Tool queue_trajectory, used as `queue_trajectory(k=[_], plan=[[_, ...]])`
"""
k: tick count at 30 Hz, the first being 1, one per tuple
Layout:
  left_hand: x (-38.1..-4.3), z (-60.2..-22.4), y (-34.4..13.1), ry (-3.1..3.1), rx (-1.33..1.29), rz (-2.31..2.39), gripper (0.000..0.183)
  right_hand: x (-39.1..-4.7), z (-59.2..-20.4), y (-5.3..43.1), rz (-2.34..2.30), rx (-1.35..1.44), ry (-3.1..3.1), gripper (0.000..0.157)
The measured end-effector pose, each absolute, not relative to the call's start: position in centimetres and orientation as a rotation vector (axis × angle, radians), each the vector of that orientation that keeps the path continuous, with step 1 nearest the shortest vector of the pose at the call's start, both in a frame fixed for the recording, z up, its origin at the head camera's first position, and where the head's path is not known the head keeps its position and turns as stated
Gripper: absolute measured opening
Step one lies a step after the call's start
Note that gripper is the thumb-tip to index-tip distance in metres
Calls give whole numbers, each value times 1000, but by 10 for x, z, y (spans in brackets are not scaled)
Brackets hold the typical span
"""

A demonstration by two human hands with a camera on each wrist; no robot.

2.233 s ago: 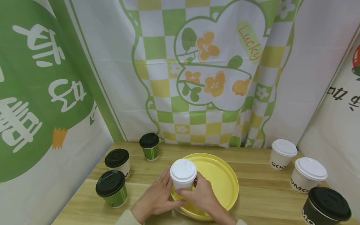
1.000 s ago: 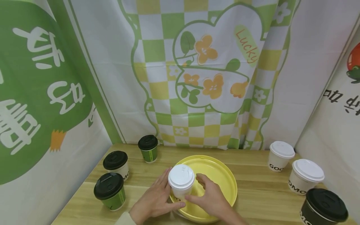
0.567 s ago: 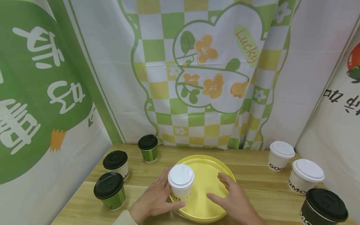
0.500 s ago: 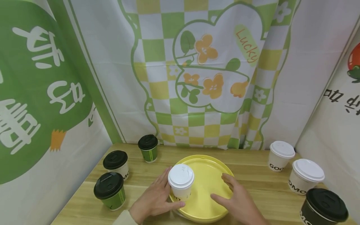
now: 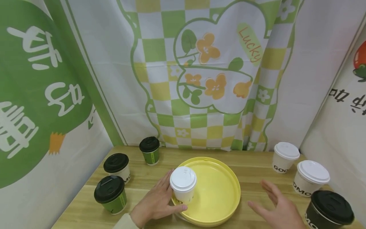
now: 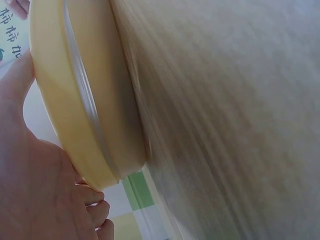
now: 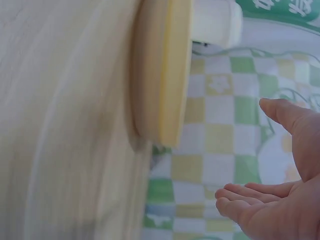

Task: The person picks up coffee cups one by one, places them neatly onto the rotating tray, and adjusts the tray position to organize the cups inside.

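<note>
A white-lidded paper cup point(image 5: 183, 183) stands upright at the left side of a round yellow tray point(image 5: 218, 190). My left hand point(image 5: 155, 202) rests against the tray's left edge beside the cup, its fingers extended along the cup's left side and its thumb reaching across the front. In the left wrist view this hand point(image 6: 40, 185) lies along the tray's side wall point(image 6: 85, 95). My right hand point(image 5: 280, 206) is to the right of the tray, over the table, fingers spread from the thumb and holding nothing. The right wrist view shows its palm point(image 7: 285, 210) apart from the tray point(image 7: 172, 75).
On the left stand a small green cup point(image 5: 151, 156), a white cup with a black lid point(image 5: 117, 163) and a larger green cup point(image 5: 111, 195). To the right are two white-lidded cups point(image 5: 286, 156) and a dark cup point(image 5: 328, 210). Fabric curtains point(image 5: 200, 127) border the wooden table.
My right hand held the white-lidded cup at first, let go of it, and has moved right, off the tray. The left hand has stayed beside the cup.
</note>
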State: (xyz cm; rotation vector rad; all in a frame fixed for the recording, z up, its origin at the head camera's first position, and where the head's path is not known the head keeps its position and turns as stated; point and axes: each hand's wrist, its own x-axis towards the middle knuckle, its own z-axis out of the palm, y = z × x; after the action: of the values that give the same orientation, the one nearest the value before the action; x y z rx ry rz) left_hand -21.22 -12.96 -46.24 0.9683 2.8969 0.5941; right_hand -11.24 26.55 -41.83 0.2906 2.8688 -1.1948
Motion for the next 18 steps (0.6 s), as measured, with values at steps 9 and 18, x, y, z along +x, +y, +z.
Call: queue_trajectory(k=[9,18], plan=[[-212,-459,-129,2907,998,582,115,-90,-397,306,-1245,599,2909,128],[-211,-459,-130,2904,995,606,115,-74,-402,348,-1459,969,2997,122]])
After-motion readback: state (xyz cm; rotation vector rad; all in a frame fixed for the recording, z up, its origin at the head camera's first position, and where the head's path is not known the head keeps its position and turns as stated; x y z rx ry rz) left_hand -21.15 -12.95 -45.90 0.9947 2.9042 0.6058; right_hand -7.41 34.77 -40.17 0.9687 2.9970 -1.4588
